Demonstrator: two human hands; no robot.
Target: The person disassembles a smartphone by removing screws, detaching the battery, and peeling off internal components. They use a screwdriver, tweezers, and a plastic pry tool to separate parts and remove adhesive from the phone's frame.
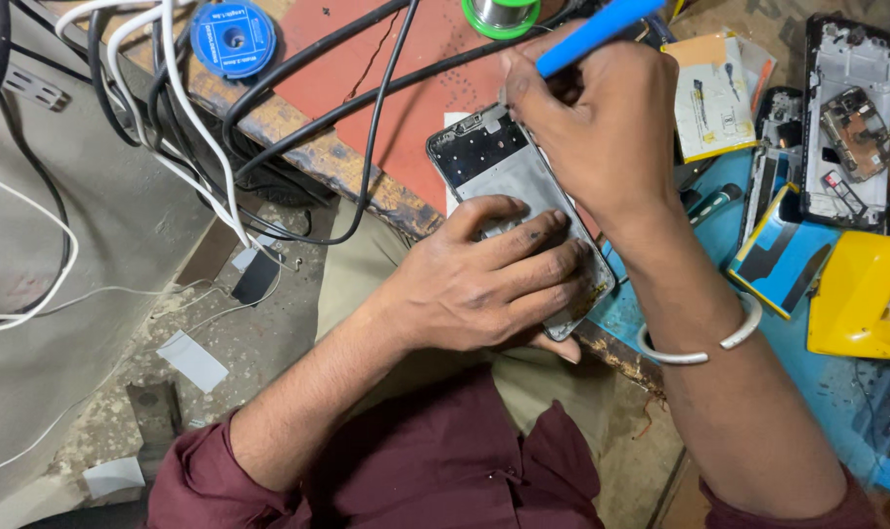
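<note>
An opened phone frame [499, 162], grey inside with a dark top band, lies at the bench's edge. My left hand [484, 279] lies flat over its lower half, fingers spread across it and pressing it down. My right hand [587, 118] is closed around a blue-handled tool [597, 31]. The tool's tip is at the frame's upper right corner, hidden behind my fingers. A silver bangle [704, 348] sits on my right wrist.
Black and white cables [220, 108] cross the red mat [416, 88] at the left. A blue solder spool [233, 37] and a green spool [501, 15] stand at the back. Phone parts [849, 118], a yellow case [856, 294] and small boxes [711, 98] crowd the right.
</note>
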